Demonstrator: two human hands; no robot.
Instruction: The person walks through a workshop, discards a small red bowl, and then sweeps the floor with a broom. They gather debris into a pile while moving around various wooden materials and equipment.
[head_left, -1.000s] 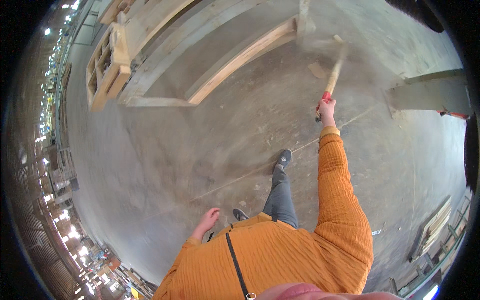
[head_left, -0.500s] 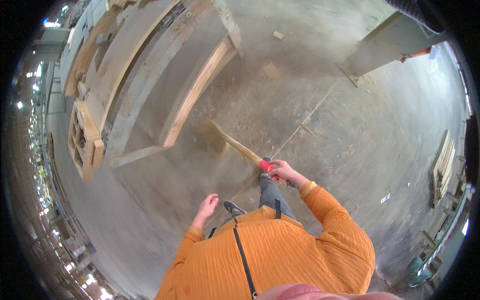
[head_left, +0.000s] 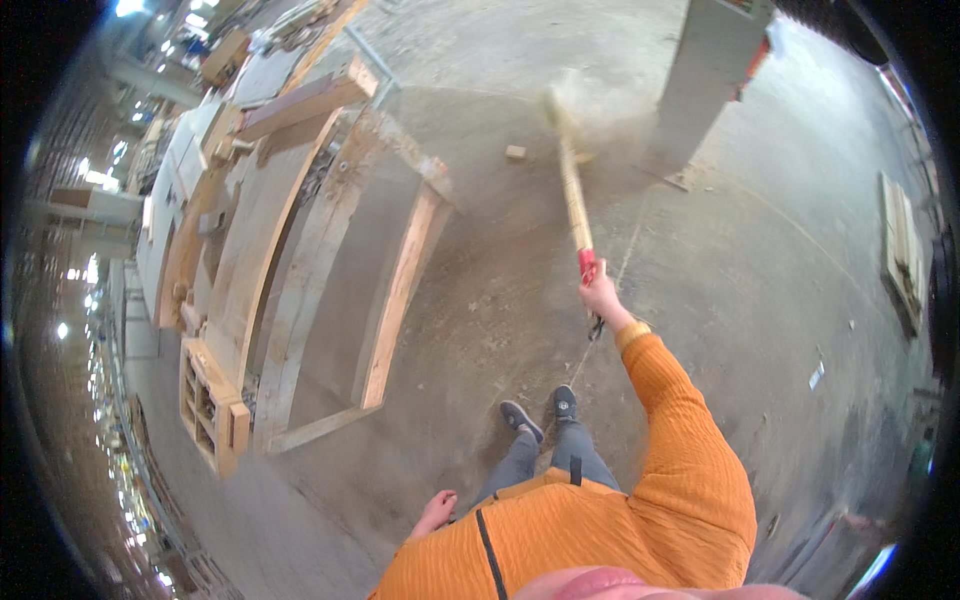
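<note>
My right hand (head_left: pixel 600 292), arm stretched forward, is closed around the red-wrapped grip of a broom (head_left: pixel 575 205). The broom's pale straw-coloured length reaches away from me, and its far end is blurred in a haze of dust over the concrete floor. A dark cord or loop hangs from the grip end below my fist. My left hand (head_left: pixel 437 510) is low beside my body, its fingers curled in, and nothing shows in it. A small wooden block (head_left: pixel 515 153) lies on the floor left of the broom's far end.
To the left stands a wooden workbench (head_left: pixel 270 225) with a pale timber frame (head_left: pixel 398 300) jutting out and a slotted wooden box (head_left: pixel 210 405) at its near end. A grey column (head_left: pixel 700 85) rises beyond the broom. Stacked boards (head_left: pixel 900 245) lie far right.
My right hand has swung the broom from the left out forward and to the right. My left hand has dropped back toward my body. The view has shifted, and both feet now stand together.
</note>
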